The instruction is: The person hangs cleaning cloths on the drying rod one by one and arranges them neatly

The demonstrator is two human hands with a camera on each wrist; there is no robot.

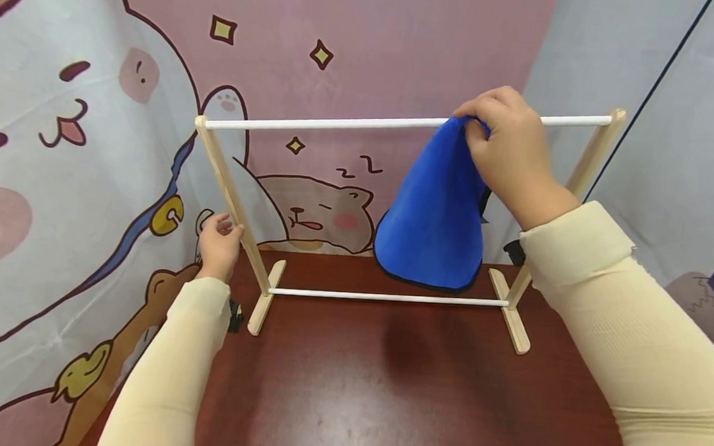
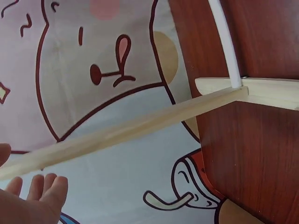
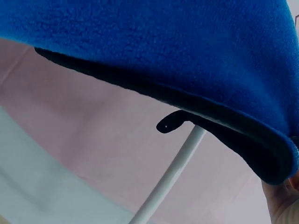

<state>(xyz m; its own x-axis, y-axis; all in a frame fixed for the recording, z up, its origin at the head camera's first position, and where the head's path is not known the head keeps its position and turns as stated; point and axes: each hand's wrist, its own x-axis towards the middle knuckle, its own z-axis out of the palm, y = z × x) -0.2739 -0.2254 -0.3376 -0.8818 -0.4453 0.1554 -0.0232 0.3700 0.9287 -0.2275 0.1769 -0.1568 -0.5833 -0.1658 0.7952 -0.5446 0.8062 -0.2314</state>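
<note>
My right hand (image 1: 512, 147) pinches a blue plush towel (image 1: 436, 220) with black edging by its gathered top, right at the white upper rod (image 1: 338, 123) of a wooden rack. Below the fingers the towel hangs down and fans out in front of the rod. The right wrist view is mostly filled by the towel (image 3: 163, 51), with the rod (image 3: 173, 177) running beneath it. My left hand (image 1: 219, 246) is beside the rack's left post (image 1: 231, 196), fingers loosely bent. Seen from the left wrist, the post (image 2: 117, 135) passes between its thumb and fingers (image 2: 51, 189).
The rack stands on a dark red-brown table (image 1: 348, 384), on two wooden feet (image 1: 510, 315) joined by a lower white rod (image 1: 383, 297). A cartoon-printed cloth backdrop (image 1: 390, 49) rises close behind it and along the left side.
</note>
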